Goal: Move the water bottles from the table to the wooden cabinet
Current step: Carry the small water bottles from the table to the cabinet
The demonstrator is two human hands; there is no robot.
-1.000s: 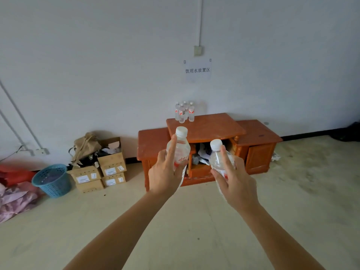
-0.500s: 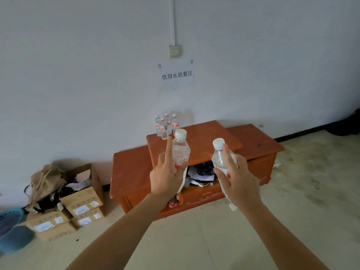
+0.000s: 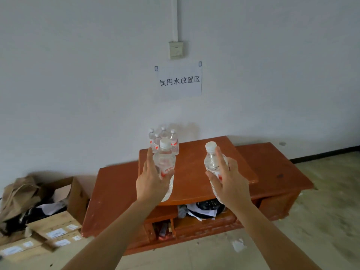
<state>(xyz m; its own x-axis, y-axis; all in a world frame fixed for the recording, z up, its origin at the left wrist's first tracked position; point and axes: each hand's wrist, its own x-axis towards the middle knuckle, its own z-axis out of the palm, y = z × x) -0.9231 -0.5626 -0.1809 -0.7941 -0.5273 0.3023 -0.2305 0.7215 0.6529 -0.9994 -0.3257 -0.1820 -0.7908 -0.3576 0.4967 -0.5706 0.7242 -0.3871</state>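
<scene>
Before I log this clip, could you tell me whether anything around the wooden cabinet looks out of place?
The wooden cabinet has its open lower compartment stuffed with crumpled papers and dark clutter; a white scrap lies on the floor nearby.

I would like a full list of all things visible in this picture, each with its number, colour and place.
left-hand bottle: one, clear, white cap, red label; held above the cabinet
right-hand bottle: one, clear, white cap; held above the cabinet, leaning a little
standing bottles: at least four, clear, white caps; back left corner of the cabinet's raised middle top
wooden cabinet: one, red-brown; against the wall
paper sign: one, white, black characters; wall above the cabinet
wall box: one, beige; above the sign
cardboard boxes: several, brown; floor left of the cabinet
clutter: one heap, black and white; cabinet's open compartment
left hand: grips one bottle
right hand: grips the other
</scene>
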